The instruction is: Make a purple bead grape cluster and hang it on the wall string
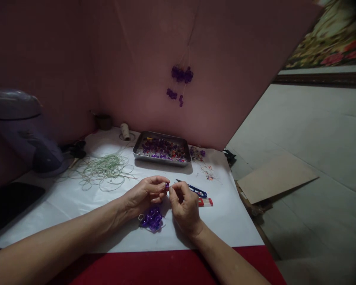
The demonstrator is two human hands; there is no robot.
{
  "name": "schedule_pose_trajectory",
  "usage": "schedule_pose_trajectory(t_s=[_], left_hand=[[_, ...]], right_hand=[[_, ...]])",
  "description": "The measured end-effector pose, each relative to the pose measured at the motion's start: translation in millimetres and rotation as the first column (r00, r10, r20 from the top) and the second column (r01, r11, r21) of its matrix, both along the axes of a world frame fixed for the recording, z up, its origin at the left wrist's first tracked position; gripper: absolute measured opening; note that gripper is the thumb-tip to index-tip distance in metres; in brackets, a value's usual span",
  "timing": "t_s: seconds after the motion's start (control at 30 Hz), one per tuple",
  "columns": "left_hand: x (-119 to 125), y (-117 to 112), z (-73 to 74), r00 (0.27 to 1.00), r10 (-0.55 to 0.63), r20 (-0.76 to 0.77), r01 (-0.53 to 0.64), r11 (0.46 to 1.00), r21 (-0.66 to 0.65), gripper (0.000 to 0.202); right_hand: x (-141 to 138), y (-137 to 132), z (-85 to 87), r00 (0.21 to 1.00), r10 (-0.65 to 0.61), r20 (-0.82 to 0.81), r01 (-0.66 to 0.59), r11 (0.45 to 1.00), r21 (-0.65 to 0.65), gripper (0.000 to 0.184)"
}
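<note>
My left hand (pixel 145 193) pinches a small purple bead (pixel 167 184) between thumb and fingers over the white sheet (pixel 77 206). My right hand (pixel 184 206) is closed in a pinch right beside the bead, fingertips almost touching the left ones; what it holds is too thin to make out. A cluster of strung purple beads (pixel 152 219) with a small ring lies below the hands. A blue thread snipper (pixel 195 190) and a red-and-white lighter (pixel 205 202) lie just right of my right hand.
A metal tray (pixel 163 158) of mixed beads stands behind the hands. Loose pale cord (pixel 105 168) is tangled at the left, a cord spool (pixel 125 131) behind it. A lamp (pixel 23 130) stands far left. Purple bead clusters (pixel 181 75) hang on the pink backboard. Cardboard (pixel 275 178) lies on the floor at the right.
</note>
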State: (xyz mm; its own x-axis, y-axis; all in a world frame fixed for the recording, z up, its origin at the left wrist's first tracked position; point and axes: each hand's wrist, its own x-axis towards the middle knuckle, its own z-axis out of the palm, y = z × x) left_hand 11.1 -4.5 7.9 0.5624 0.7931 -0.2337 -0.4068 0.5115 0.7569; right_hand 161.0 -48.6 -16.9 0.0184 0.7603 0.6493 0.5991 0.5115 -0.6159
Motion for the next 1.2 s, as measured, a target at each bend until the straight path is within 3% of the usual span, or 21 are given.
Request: schedule_pose_trajectory(t_s=[0.53, 1.2], left_hand=[[-0.8, 3.1, -7.7, 1.0, -0.011, 0.003, 0.011, 1.0, 0.02, 0.026], [-1.4, 1.1, -6.0, 1.0, 0.013, -0.025, -0.013, 1.0, 0.025, 0.028]], right_hand=[[-0.8, -1.6, 3.5, 0.999, 0.028, -0.019, -0.028, 1.0, -0.014, 0.003], [-1.9, -0.6, 0.7, 1.0, 0.008, -0.017, -0.008, 1.0, -0.011, 0.006]])
